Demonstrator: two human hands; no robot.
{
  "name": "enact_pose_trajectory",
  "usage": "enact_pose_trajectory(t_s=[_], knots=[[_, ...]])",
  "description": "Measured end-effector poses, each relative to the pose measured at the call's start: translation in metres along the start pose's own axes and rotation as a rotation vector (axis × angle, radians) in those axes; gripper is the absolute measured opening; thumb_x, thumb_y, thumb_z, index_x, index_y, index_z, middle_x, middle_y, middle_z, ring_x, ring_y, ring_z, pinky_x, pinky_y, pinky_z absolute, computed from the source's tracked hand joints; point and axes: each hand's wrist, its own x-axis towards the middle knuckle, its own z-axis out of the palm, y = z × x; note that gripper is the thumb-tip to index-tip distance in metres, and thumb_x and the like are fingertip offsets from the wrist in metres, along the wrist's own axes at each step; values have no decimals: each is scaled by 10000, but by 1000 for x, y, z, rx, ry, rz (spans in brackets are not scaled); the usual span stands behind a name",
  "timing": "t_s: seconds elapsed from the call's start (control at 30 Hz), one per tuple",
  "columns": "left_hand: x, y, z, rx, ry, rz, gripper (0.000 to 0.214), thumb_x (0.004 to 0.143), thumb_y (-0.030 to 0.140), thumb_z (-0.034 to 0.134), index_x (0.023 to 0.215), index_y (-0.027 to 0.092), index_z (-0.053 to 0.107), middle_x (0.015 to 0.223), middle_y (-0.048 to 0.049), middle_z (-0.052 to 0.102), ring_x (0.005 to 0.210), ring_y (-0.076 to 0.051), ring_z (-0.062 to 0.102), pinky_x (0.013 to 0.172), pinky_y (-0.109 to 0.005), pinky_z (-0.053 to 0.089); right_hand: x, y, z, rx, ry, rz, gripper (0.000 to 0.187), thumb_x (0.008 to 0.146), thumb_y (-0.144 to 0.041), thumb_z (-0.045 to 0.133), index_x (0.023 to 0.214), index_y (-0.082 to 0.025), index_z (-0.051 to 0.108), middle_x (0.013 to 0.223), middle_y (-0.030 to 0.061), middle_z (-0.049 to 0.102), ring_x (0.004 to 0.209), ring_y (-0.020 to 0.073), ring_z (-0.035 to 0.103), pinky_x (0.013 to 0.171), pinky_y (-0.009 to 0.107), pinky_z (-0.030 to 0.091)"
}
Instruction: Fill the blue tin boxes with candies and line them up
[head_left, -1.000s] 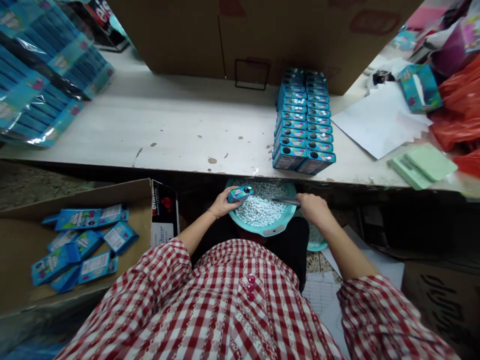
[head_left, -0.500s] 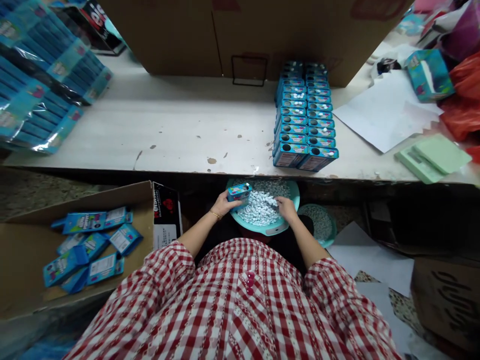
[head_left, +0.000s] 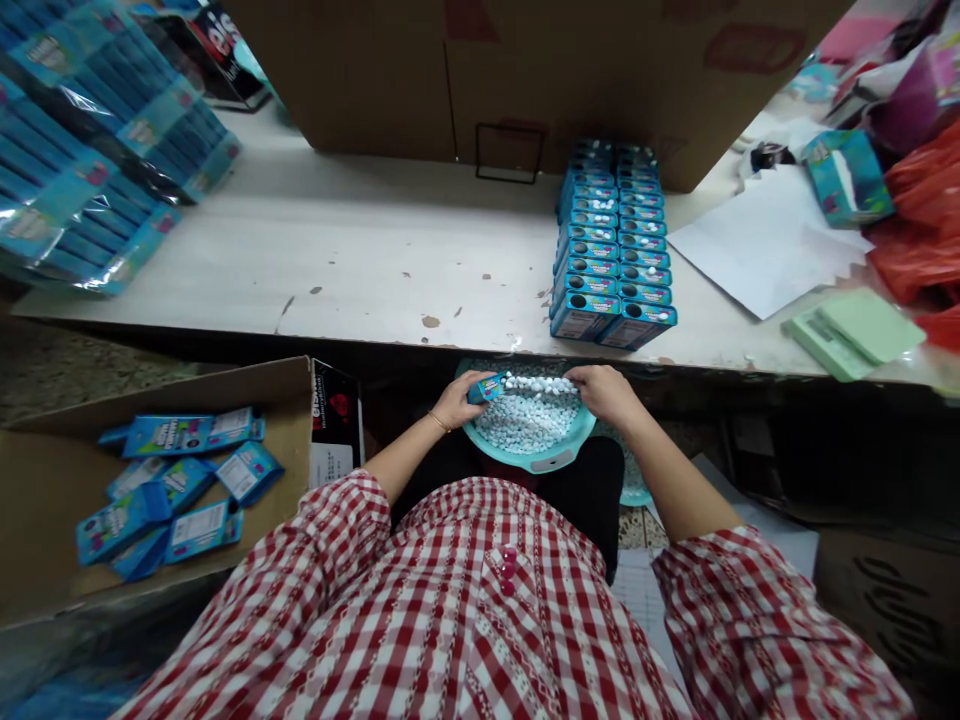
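My left hand [head_left: 454, 402] is closed round a small blue box [head_left: 487, 388], tilted with its top end toward the right. In my right hand [head_left: 600, 390] is a narrow scoop [head_left: 541, 384] covered by a row of small white candies. The scoop's far end meets the box's top, and the candies on it hide most of its shape. Both hands are over a turquoise basin [head_left: 551, 461] that holds many loose white candies [head_left: 529, 422]. The basin sits at my lap, below the table's edge.
Two rows of upright blue boxes [head_left: 616, 260] stand on the white table [head_left: 360, 270], before a large cardboard box [head_left: 555, 70]. Wrapped packs [head_left: 82, 160] lie left; paper [head_left: 757, 250] and a green scale [head_left: 855, 333] lie right. A carton [head_left: 285, 420] with several blue boxes stands lower left.
My right hand has risen out of the candies with the loaded scoop, its elbow swinging outward. My left hand has tilted the blue box toward the scoop. The view has shifted slightly.
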Motion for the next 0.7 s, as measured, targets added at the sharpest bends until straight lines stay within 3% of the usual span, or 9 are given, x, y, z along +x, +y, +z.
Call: enact_pose_trajectory(t_s=[0.17, 0.27, 0.33, 0.43, 0.5, 0.57, 0.7], knots=[[0, 4, 3, 2, -34, 30, 531, 634, 145, 620, 1162, 171, 575, 1100, -94, 573, 1019, -225, 559, 935, -378, 427, -1, -52, -25, -324, -130, -20, 327, 782, -143, 432, 1001, -195, 670, 1008, 121, 653, 914, 228, 604, 766, 298, 447], [1, 8, 5, -3, -44, 3, 541, 624, 133, 615, 1162, 172, 579, 1106, -92, 574, 1033, -226, 552, 948, -375, 417, -6, -77, -33, -401, -118, -77, 324, 810, -109, 384, 979, -124, 659, 975, 163, 644, 884, 233, 615, 748, 303, 452], [1, 9, 5, -22, -33, -25, 531, 622, 139, 622, 1151, 176, 584, 1114, -89, 575, 1040, -223, 550, 958, -376, 410, -14, -78, -38, -407, -82, -101, 325, 828, -106, 355, 951, -119, 655, 953, 166, 640, 871, 236, 618, 735, 309, 452], [-2, 9, 1, -82, -7, -61, 506, 619, 168, 646, 1122, 170, 593, 1128, -92, 581, 1050, -220, 551, 975, -379, 398, -26, -50, -37, -404, -27, -41, 315, 832, -116, 351, 955, -167, 636, 968, 135, 636, 868, 232, 616, 719, 315, 453], [-5, 6, -1, -135, 18, -100, 501, 616, 199, 668, 1109, 148, 592, 1138, -104, 586, 1057, -224, 551, 988, -384, 387, -30, -20, -22, -391, -30, 45, 322, 834, -121, 347, 992, -196, 617, 1000, 116, 631, 864, 225, 617, 712, 316, 453], [-6, 2, 0, -200, 47, -196, 536, 614, 244, 688, 1123, 127, 570, 1133, -114, 597, 1046, -229, 561, 988, -398, 387, -28, 5, 9, -330, -71, 140, 343, 840, -117, 330, 1031, -197, 603, 1015, 115, 628, 857, 218, 620, 710, 310, 448], [-2, -4, 13, -314, 49, -424, 612, 579, 306, 726, 1129, 108, 545, 1036, -97, 651, 949, -224, 604, 940, -413, 429, -7, 14, 85, -62, -89, 218, 403, 830, -77, 316, 1115, -189, 578, 1058, 116, 624, 918, 195, 602, 734, 274, 427]])
